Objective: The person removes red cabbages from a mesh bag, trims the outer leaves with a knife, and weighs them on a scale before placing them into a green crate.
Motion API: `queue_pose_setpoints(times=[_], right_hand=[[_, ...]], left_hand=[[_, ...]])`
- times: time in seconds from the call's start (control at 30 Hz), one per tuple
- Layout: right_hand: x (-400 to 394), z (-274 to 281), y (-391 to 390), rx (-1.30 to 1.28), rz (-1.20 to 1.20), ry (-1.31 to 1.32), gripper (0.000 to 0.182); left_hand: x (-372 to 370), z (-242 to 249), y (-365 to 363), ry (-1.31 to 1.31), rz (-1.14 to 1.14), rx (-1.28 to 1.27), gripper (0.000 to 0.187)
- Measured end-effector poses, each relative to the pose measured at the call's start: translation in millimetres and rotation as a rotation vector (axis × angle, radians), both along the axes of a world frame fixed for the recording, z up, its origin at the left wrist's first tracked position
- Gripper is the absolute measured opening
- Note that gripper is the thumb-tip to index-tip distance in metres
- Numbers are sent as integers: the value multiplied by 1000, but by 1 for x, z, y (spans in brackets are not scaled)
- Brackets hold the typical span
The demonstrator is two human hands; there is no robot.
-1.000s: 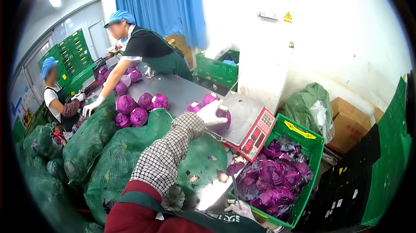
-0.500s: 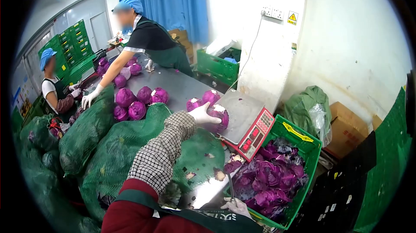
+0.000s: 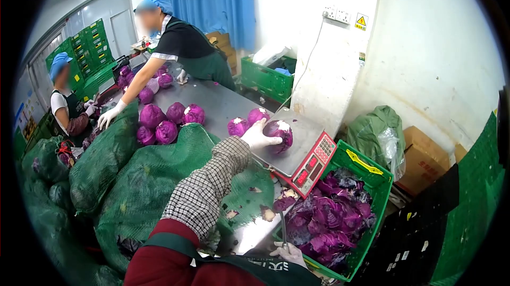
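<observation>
My left hand [image 3: 258, 136], gloved in white, is closed round a red cabbage [image 3: 279, 136] with a pale cut end. The cabbage is at the left part of the metal pan of a red digital scale [image 3: 303, 124]. Two more red cabbages [image 3: 237, 127] sit just behind my left hand. Low in the view, my right hand [image 3: 289, 253], also gloved, is wrapped round a knife [image 3: 283, 228] whose blade points up. It is close to the green crate [image 3: 383, 190] full of loose purple cabbage leaves [image 3: 332, 217].
Green mesh sacks [image 3: 143, 190] fill the left front. More cabbages [image 3: 166, 132] rest on the metal table [image 3: 210, 102]. Across it a co-worker [image 3: 186, 47] leans over a sack; another person [image 3: 66, 100] works at far left. Trimmings [image 3: 267, 213] lie near the scale.
My left hand has moved right with the red cabbage, bringing it over the scale pan. My right hand and the knife have barely moved.
</observation>
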State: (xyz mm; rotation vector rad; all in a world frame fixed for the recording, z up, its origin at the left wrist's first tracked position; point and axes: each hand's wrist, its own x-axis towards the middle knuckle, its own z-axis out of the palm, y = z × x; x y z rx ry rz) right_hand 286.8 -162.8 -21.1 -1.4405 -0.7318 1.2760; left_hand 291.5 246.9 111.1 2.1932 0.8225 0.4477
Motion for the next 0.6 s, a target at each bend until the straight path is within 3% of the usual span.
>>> queue_pose_setpoints(times=[0.1, 0.13, 0.17, 0.23, 0.3, 0.37, 0.43, 0.5, 0.6], right_hand=[[-1, -2, 1, -4, -4, 63, 42], [-2, -3, 1, 4, 4, 41, 43], [-3, -4, 2, 14, 14, 20, 43], [-6, -10, 1, 20, 14, 58, 42], [-4, -8, -1, 8, 13, 60, 40], [-3, 1, 0, -21, 11, 44, 36], [-4, -11, -2, -40, -30, 180, 38], [-4, -14, 1, -46, -36, 209, 37], [-5, 0, 5, -22, -33, 130, 34]], left_hand=[[-15, -16, 24, -147, 76, -55, 101], [-36, 22, -5, -165, 67, -117, 89], [-46, 13, -9, -113, 260, 84, 86], [-77, -25, 10, -13, 212, 134, 94], [-109, -94, 2, 400, 223, 325, 99], [-139, -143, -25, 696, -20, 8, 106], [-147, -138, -73, 764, 4, 227, 102], [-132, -129, -71, 773, -48, 62, 107], [-132, -107, -82, 941, -196, 91, 113]])
